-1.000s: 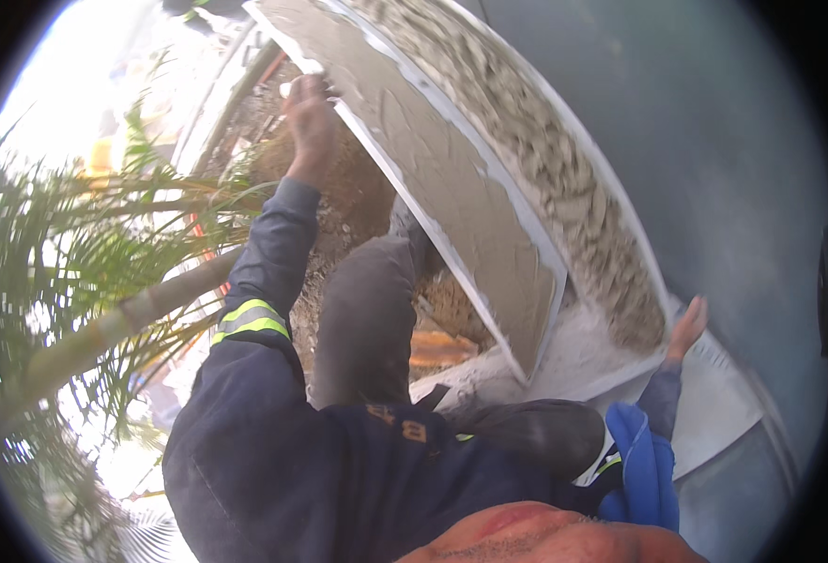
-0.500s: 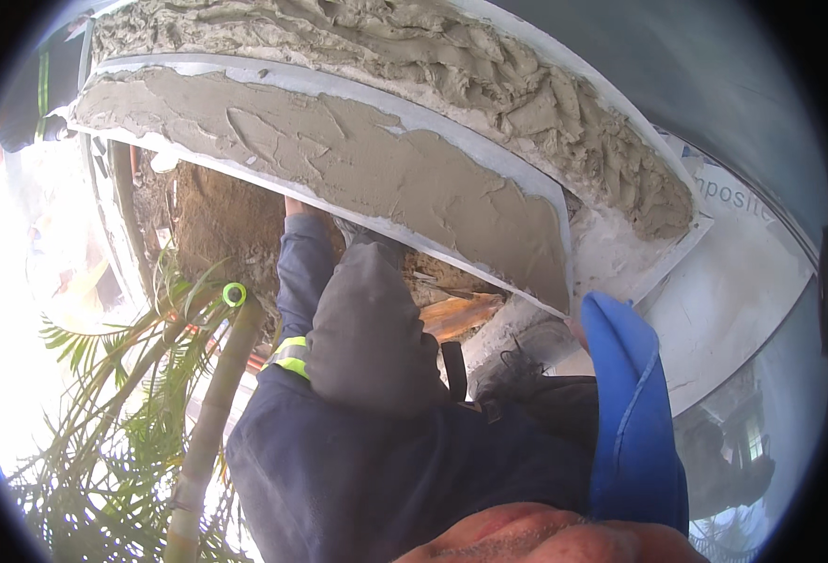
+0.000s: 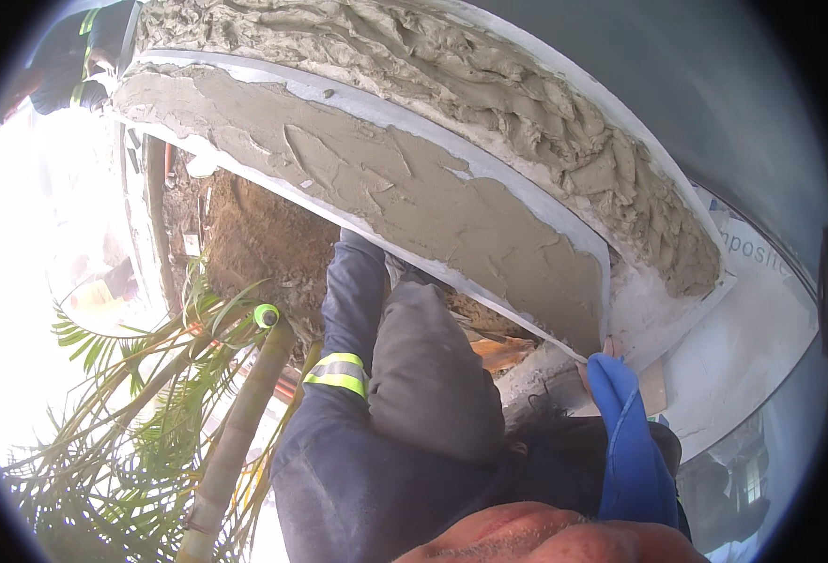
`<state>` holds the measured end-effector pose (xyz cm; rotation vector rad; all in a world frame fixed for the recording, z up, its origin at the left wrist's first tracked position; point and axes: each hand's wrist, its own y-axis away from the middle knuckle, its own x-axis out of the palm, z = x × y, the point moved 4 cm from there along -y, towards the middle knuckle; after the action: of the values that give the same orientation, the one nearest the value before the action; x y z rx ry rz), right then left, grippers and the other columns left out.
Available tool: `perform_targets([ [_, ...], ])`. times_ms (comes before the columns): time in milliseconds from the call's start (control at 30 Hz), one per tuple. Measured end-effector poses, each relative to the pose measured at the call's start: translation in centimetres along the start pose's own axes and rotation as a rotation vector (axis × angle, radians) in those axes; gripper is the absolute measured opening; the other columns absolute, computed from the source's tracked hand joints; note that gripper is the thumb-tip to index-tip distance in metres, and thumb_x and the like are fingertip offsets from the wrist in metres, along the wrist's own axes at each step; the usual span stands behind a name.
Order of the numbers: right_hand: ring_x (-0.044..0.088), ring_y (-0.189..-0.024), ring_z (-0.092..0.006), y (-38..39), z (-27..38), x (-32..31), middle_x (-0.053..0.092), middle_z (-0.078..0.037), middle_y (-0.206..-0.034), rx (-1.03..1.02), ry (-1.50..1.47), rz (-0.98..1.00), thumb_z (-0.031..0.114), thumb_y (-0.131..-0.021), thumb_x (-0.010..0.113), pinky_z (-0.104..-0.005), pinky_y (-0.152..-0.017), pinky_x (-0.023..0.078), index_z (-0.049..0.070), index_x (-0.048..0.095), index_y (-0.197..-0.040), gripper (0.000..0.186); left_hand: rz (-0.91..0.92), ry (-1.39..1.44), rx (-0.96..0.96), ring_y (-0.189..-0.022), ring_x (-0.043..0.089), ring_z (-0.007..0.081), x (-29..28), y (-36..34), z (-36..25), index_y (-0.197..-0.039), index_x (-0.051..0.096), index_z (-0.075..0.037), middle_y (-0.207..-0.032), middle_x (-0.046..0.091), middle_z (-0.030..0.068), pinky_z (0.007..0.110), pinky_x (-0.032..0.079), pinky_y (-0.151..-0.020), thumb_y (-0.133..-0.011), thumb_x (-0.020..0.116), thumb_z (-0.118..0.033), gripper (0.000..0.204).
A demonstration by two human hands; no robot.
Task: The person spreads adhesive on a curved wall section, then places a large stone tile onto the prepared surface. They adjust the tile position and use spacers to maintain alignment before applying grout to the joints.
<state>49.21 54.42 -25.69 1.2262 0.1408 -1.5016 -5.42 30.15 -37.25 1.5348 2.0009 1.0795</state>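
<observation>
A long, slightly curved pale slab (image 3: 578,246) lies tilted across the view, its upper face spread with grey-brown mortar (image 3: 367,178). My left arm, in a dark blue sleeve with a reflective band, reaches up to the slab's near edge, and the hand is hidden beneath it. Fingers of my right hand (image 3: 611,348) show at the slab's right end, closed on its corner. Blue fabric with a seam (image 3: 635,450) covers most of that hand and arm. Behind the slab runs a thick, ridged bed of mortar (image 3: 564,122) on a pale base.
A palm trunk (image 3: 236,441) with fronds stands at the left, a yellow-green roll (image 3: 266,316) beside it. Dug soil (image 3: 264,230) lies below the slab. Another person in dark clothing (image 3: 71,56) is at the far left. A white board (image 3: 743,319) and curved glossy surface flank the right.
The slab and mortar bed appear shifted right and slightly down in view, along with the palm. More of the other person shows. The skin at my left wrist is now hidden.
</observation>
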Motion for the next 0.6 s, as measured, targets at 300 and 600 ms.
perform_targets([
  [300,0.047,-0.125,-0.0548,1.6,-0.8,2.0,0.044,-0.037,-0.136,0.149,-0.099,0.008,0.017,-0.077,0.078,-0.0533,-0.106,0.044,-0.014,0.037,-0.144,0.084,0.08,0.03,-0.018,-0.073,0.051,0.0188,0.2,-0.5,0.6,-0.099,0.058,-0.009,-0.081,0.052,0.0041,0.041,0.049,-0.074,-0.107,0.049,-0.03,0.024],
  [600,0.046,-0.128,-0.0553,0.7,1.2,-1.2,0.043,-0.038,-0.138,0.253,-0.214,0.036,0.015,-0.081,0.071,-0.0534,-0.109,0.042,-0.015,0.036,-0.144,0.078,0.136,0.097,-0.018,-0.075,0.051,0.0195,0.4,1.3,2.1,-0.1,0.059,-0.009,-0.082,0.052,0.0044,0.041,0.049,-0.076,-0.107,0.048,-0.03,0.025],
])
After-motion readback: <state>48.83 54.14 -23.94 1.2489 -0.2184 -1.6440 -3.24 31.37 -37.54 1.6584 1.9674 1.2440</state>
